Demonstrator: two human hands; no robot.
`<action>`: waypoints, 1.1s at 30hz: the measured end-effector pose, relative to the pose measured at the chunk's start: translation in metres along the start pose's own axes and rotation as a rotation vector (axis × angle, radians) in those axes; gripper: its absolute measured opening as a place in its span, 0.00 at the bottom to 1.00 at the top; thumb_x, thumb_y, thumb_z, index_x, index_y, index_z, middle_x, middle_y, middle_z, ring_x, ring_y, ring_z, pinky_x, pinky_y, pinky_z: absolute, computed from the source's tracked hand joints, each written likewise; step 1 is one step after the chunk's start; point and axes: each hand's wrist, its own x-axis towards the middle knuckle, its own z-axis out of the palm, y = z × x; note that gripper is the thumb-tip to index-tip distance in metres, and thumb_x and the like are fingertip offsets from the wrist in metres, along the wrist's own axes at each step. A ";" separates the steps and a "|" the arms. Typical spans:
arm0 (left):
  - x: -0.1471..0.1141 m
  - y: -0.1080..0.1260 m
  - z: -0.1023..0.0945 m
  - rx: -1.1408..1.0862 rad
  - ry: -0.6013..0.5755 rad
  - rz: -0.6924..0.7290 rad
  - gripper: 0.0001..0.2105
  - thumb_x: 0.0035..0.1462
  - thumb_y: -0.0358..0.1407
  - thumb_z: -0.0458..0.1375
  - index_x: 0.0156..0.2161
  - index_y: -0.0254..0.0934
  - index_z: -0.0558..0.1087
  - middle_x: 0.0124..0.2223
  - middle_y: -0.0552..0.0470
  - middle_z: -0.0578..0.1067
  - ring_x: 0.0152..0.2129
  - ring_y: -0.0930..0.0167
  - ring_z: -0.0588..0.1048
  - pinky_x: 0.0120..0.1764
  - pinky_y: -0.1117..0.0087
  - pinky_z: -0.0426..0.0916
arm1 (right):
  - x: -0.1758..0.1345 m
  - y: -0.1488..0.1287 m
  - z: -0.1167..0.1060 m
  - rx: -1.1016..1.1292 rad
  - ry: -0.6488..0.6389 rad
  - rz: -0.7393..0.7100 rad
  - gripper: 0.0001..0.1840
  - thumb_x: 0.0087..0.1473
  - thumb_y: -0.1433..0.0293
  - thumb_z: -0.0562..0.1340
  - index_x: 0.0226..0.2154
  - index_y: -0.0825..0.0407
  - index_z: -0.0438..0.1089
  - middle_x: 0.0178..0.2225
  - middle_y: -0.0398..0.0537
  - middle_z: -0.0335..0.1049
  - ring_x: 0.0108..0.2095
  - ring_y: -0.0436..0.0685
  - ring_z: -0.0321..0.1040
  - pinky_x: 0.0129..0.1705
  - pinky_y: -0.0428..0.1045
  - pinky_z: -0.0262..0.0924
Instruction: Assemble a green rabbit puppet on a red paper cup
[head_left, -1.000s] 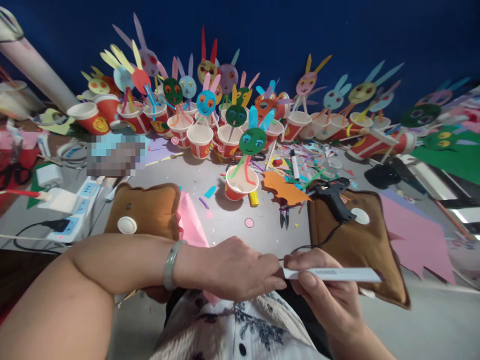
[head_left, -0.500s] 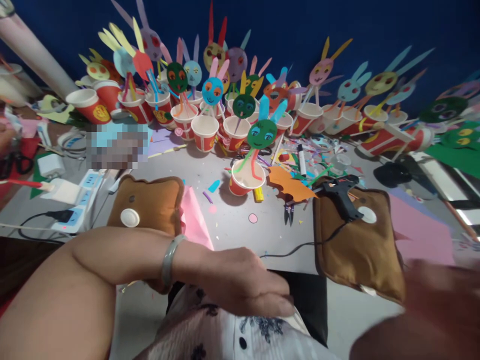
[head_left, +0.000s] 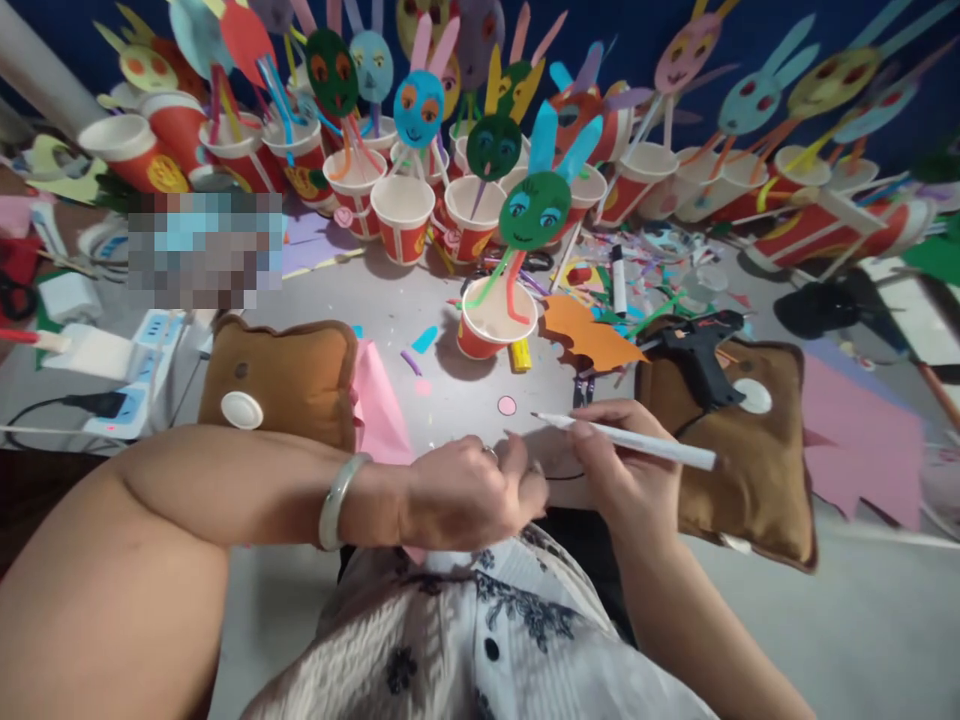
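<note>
Two hands meet over the near edge of the gray tabletop (head_left: 427, 405). The right hand (head_left: 641, 500) pinches a slim white pen (head_left: 660, 447) between thumb and fingers, about midway along its barrel. The pen is smooth and straight, blunt at its right end and tapering to a small dark point at its left; it lies nearly level, sloping slightly down toward the right. That point ends just right of a pink paper disc (head_left: 507, 405), which is round, flat and outlined in a dark color. The left hand (head_left: 465, 495) is half curled beside the right one, knuckles up; I cannot tell whether it holds anything.

Farther off stands a red-and-white paper cup (head_left: 480, 342) with a green rabbit head (head_left: 536, 208) above it: blue ears, blue-shaded eyes, a thin dark smile, and green and red strips reaching down into the cup. To the cup's right lie a yellow cylinder (head_left: 520, 356) and a scalloped orange paper scrap (head_left: 585, 332); a black glue gun (head_left: 705, 365) rests on the right brown cushion (head_left: 750, 490).
</note>
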 end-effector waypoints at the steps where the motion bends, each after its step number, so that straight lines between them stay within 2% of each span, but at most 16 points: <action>1: 0.000 0.000 -0.002 0.003 -0.053 -0.016 0.12 0.66 0.34 0.46 0.42 0.29 0.70 0.43 0.28 0.78 0.20 0.69 0.75 0.21 0.68 0.65 | 0.001 0.002 0.003 -0.064 0.024 -0.033 0.08 0.57 0.61 0.64 0.33 0.49 0.73 0.25 0.43 0.72 0.22 0.52 0.66 0.24 0.48 0.60; 4: -0.001 -0.001 0.001 -0.003 -0.138 -0.054 0.11 0.63 0.31 0.46 0.44 0.27 0.69 0.47 0.23 0.76 0.21 0.67 0.76 0.21 0.69 0.66 | 0.002 0.008 0.010 -0.131 0.073 -0.082 0.07 0.56 0.63 0.65 0.32 0.49 0.73 0.28 0.44 0.74 0.26 0.54 0.70 0.28 0.49 0.64; 7: -0.003 -0.001 0.011 0.026 -0.144 -0.105 0.14 0.64 0.29 0.42 0.46 0.25 0.68 0.54 0.17 0.72 0.22 0.67 0.77 0.21 0.68 0.66 | 0.003 0.017 0.014 -0.113 0.039 -0.059 0.08 0.56 0.63 0.66 0.35 0.50 0.73 0.29 0.45 0.75 0.27 0.55 0.72 0.29 0.50 0.66; 10: -0.004 -0.001 0.017 0.024 -0.172 -0.125 0.16 0.65 0.29 0.41 0.50 0.24 0.67 0.58 0.16 0.68 0.22 0.67 0.77 0.21 0.68 0.65 | 0.003 0.024 0.017 -0.116 0.009 -0.021 0.08 0.57 0.62 0.66 0.35 0.50 0.72 0.29 0.46 0.77 0.27 0.56 0.73 0.29 0.50 0.66; 15: -0.004 -0.003 0.015 0.036 -0.184 -0.134 0.19 0.65 0.28 0.40 0.53 0.23 0.66 0.58 0.16 0.68 0.24 0.65 0.78 0.20 0.68 0.65 | 0.006 0.019 0.018 -0.140 -0.017 -0.080 0.07 0.56 0.63 0.64 0.34 0.49 0.71 0.28 0.46 0.76 0.27 0.57 0.75 0.29 0.50 0.67; 21: -0.003 -0.004 0.015 0.027 -0.205 -0.149 0.19 0.66 0.30 0.40 0.55 0.23 0.66 0.59 0.18 0.67 0.27 0.65 0.79 0.22 0.67 0.68 | 0.008 0.012 0.020 -0.251 0.005 -0.160 0.06 0.54 0.64 0.63 0.30 0.48 0.68 0.25 0.44 0.75 0.23 0.54 0.71 0.25 0.49 0.64; 27: -0.001 -0.006 0.012 0.063 -0.242 -0.123 0.21 0.65 0.28 0.40 0.57 0.21 0.66 0.60 0.18 0.67 0.31 0.61 0.81 0.22 0.68 0.67 | 0.008 0.013 0.020 -0.265 -0.021 -0.193 0.06 0.55 0.64 0.63 0.31 0.48 0.67 0.26 0.44 0.75 0.23 0.53 0.70 0.25 0.48 0.63; 33: -0.004 -0.005 0.016 0.041 -0.197 -0.112 0.21 0.64 0.27 0.40 0.55 0.21 0.67 0.59 0.16 0.67 0.26 0.63 0.80 0.20 0.68 0.66 | 0.010 0.013 0.022 -0.220 -0.060 -0.218 0.05 0.56 0.65 0.63 0.32 0.48 0.66 0.28 0.44 0.75 0.24 0.53 0.70 0.26 0.48 0.63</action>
